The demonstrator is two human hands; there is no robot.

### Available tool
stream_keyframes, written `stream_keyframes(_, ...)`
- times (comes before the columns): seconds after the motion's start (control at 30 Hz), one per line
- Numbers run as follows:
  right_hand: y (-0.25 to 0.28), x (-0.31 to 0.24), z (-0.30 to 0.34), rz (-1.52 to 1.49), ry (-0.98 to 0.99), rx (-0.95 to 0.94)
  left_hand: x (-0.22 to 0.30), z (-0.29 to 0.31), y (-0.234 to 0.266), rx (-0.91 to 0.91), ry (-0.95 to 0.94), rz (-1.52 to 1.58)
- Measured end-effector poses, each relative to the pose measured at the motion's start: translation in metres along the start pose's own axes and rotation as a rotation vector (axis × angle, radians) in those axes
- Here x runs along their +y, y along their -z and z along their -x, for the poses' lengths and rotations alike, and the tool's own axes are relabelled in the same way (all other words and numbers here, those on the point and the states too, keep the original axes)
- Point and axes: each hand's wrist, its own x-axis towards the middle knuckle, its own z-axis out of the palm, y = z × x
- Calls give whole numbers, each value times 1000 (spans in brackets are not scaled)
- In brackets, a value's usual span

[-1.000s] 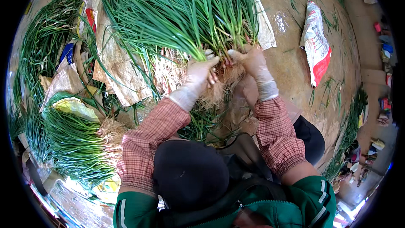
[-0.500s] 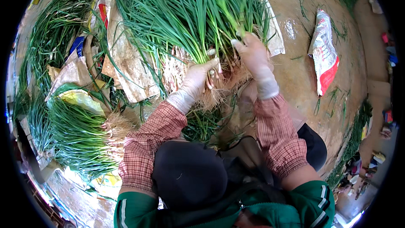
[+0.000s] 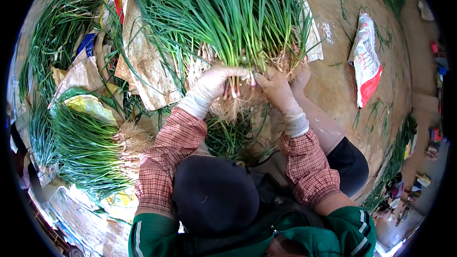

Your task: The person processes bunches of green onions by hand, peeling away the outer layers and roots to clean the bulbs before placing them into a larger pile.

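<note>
A bunch of spring onions (image 3: 234, 56) is gripped just above its roots by my gloved left hand (image 3: 213, 84). The white bulbs and pale, stringy roots (image 3: 231, 106) hang below the fingers. Close beside it, my gloved right hand (image 3: 280, 93) pinches the base of a few spring onion stalks against the bunch's right side. Both hands nearly touch. Long green leaves run away from me over a large heap of spring onions (image 3: 200, 14), whose roots face me. Some roots of the heap are hidden behind my hands.
A second pile of spring onions (image 3: 88, 145) lies at the left, roots toward me. Dirty sacks (image 3: 143, 66) spread between the piles. Loose leaves (image 3: 228, 138) litter the floor before me. A white and red sack (image 3: 367, 62) lies at the right on the wet floor (image 3: 328, 85).
My right hand has come down and left from the heap with its stalks, close to my left hand. My left hand still holds the bunch.
</note>
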Motion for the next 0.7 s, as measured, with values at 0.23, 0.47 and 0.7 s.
stream_keyframes(0.23,6,-20,25,166,374,192,17,4,1,-27,-68,259)
stream_keyframes(0.47,-36,-31,48,-1216,-76,331,-12,1,-21,-139,-112,491)
stream_keyframes(0.7,18,2,54,-368,3,296,-19,18,-1,-202,-140,441)
